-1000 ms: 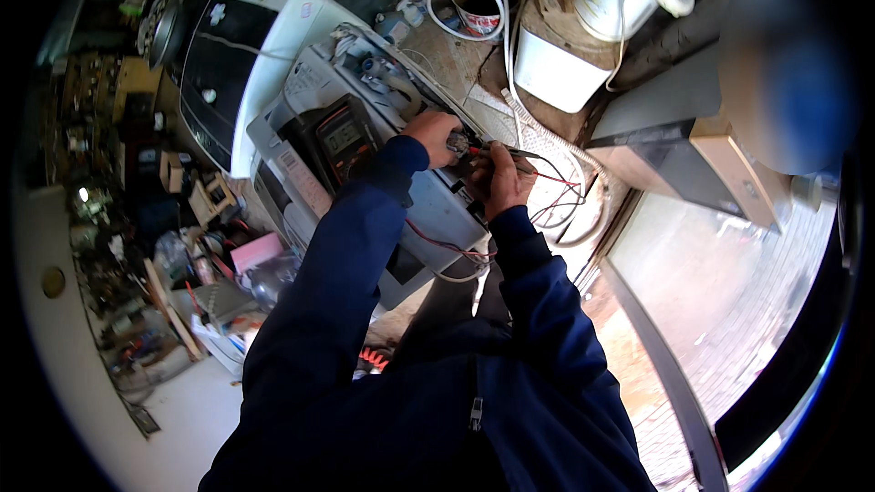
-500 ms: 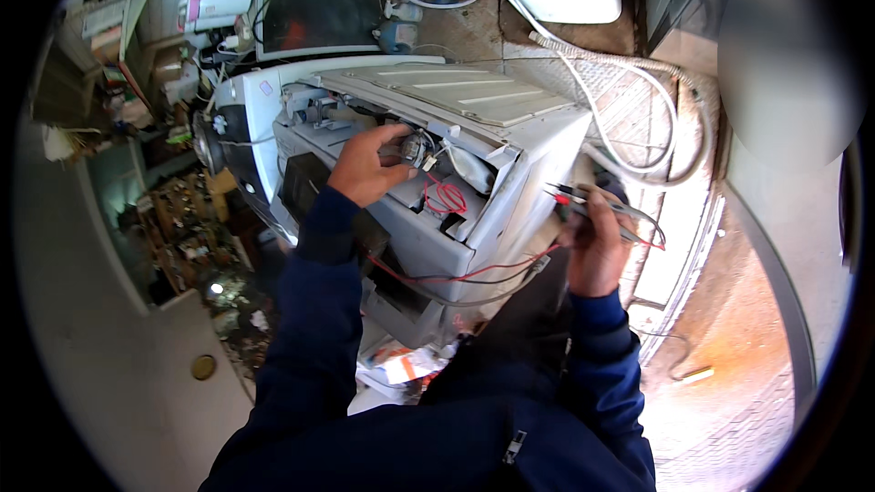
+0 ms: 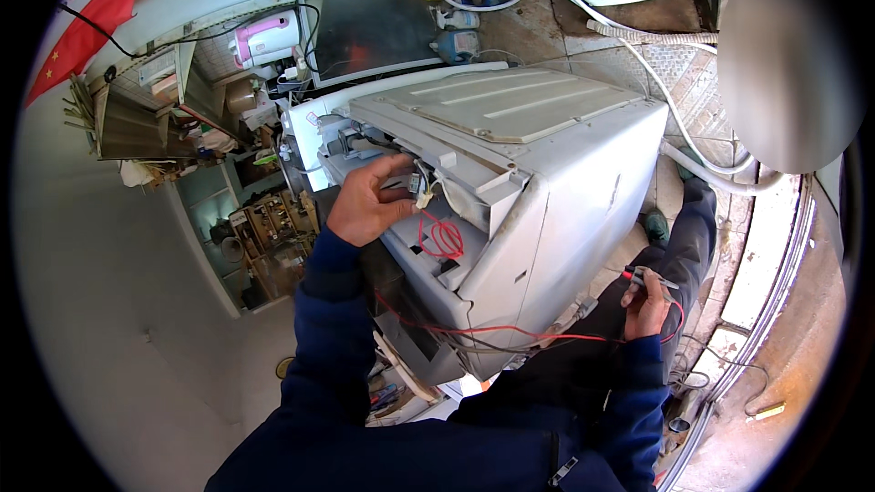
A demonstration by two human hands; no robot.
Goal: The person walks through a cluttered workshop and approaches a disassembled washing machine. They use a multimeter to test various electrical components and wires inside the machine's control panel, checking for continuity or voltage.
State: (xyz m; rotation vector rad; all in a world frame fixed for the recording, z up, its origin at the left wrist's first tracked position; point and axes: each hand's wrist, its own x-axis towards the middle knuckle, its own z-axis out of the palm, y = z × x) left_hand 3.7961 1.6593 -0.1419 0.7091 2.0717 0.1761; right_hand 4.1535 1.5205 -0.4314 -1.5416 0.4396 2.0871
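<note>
Left hand [image 3: 365, 210]: up in the opened back of the white appliance [image 3: 547, 173], fingers pinched on a small white connector [image 3: 421, 193] where the wires bunch up. Closed grip, thumb on the near side.
Right hand [image 3: 649, 302]: down low by the knee, well clear of the cabinet, fingers curled shut around the meter probes [image 3: 649, 277], red and black tips poking out together.
Red lead [image 3: 510, 335]: trails from the right hand across the lower edge of the cabinet and back under the left forearm. A separate loop of red wire [image 3: 443, 239] hangs just below the connector.
Doing it well: my guess is the plug is being worked loose or held steady for a reading. I'd grip the plastic body, not the wires, and wiggle it straight out. Keep the two probe tips apart once they come up, and keep that lead from snagging on the cabinet corner.
Risk: thin wires at the plug look easy to yank out of their crimps.
Versus half a second ago: left hand sits in roughly the same spot, but the right has dropped from beside the cabinet's upper corner to down near the leg, probes with it. The view has also swung, so the appliance now fills the middle.
</note>
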